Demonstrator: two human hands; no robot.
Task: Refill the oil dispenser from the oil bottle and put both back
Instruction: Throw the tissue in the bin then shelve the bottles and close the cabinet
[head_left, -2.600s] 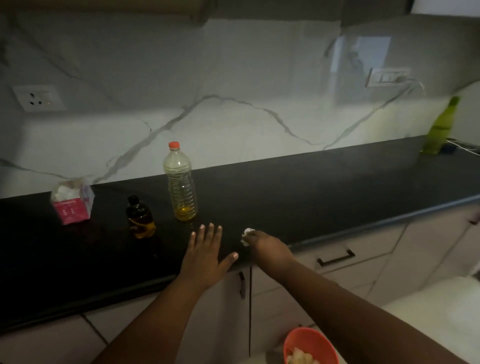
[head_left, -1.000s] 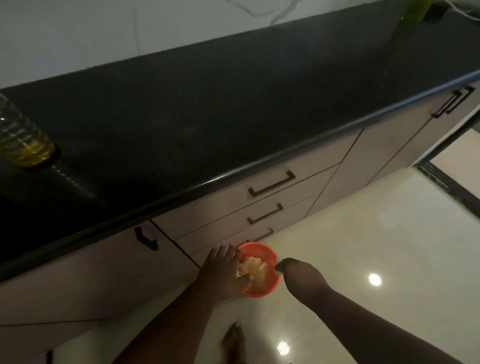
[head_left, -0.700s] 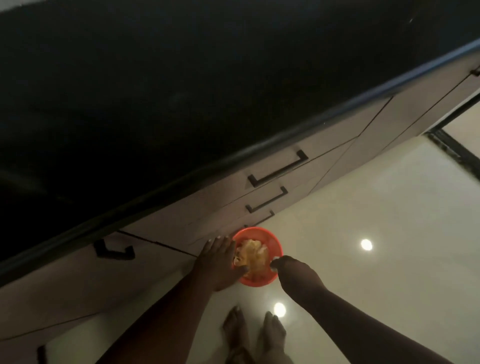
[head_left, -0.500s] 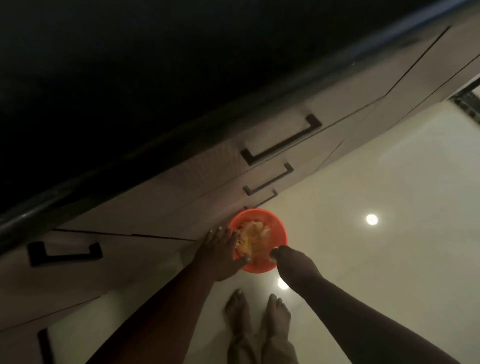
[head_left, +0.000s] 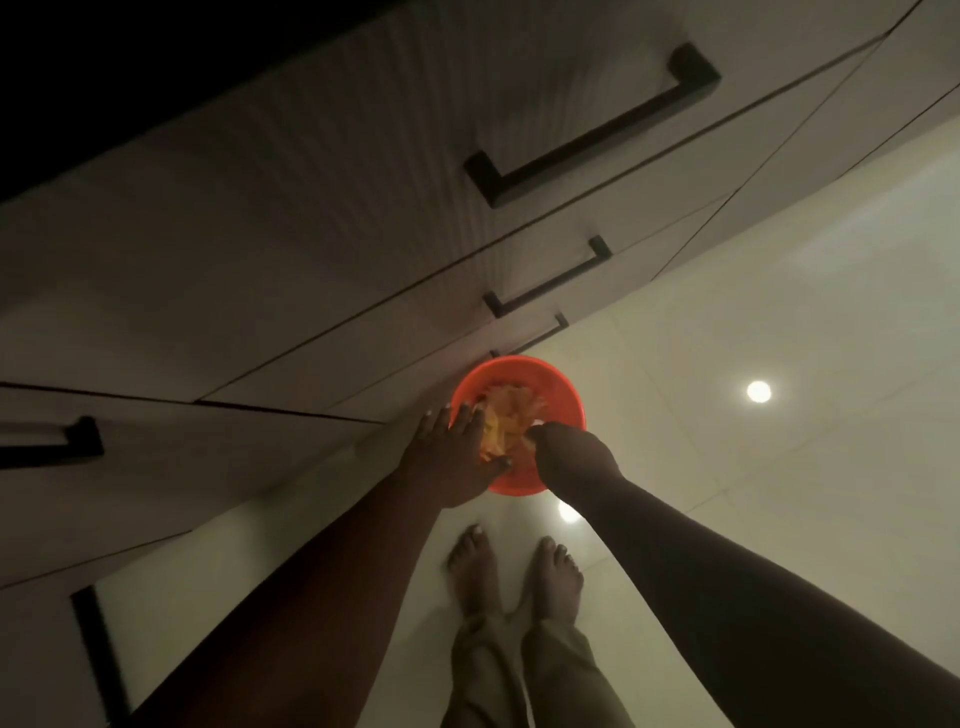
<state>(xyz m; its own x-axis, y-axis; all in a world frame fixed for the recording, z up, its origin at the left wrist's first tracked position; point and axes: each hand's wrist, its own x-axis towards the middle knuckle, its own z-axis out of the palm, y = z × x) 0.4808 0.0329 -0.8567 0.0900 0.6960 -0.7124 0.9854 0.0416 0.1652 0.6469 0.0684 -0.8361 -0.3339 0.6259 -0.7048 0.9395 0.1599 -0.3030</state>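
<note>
Neither the oil bottle nor the oil dispenser is in view; the camera looks down at the floor. My left hand (head_left: 452, 457) lies palm down on the left rim of an orange bin (head_left: 563, 400), fingers straight and thumb reaching over the bin's contents. My right hand (head_left: 569, 454) hovers over the bin's near right side, its fingers curled downward around a small pale tissue wad (head_left: 532, 430) at the fingertips. The bin holds crumpled yellowish tissues (head_left: 506, 421).
The bin stands on a glossy pale floor against the cabinet fronts. Drawers with black bar handles (head_left: 592, 130) rise above it, and the dark countertop edge (head_left: 78, 62) fills the top left. My bare feet (head_left: 511, 566) stand just behind the bin.
The view has tilted from the countertop down to the floor. Both hands have left the counter and dropped to the orange bin; the bottle and dispenser have passed out of view.
</note>
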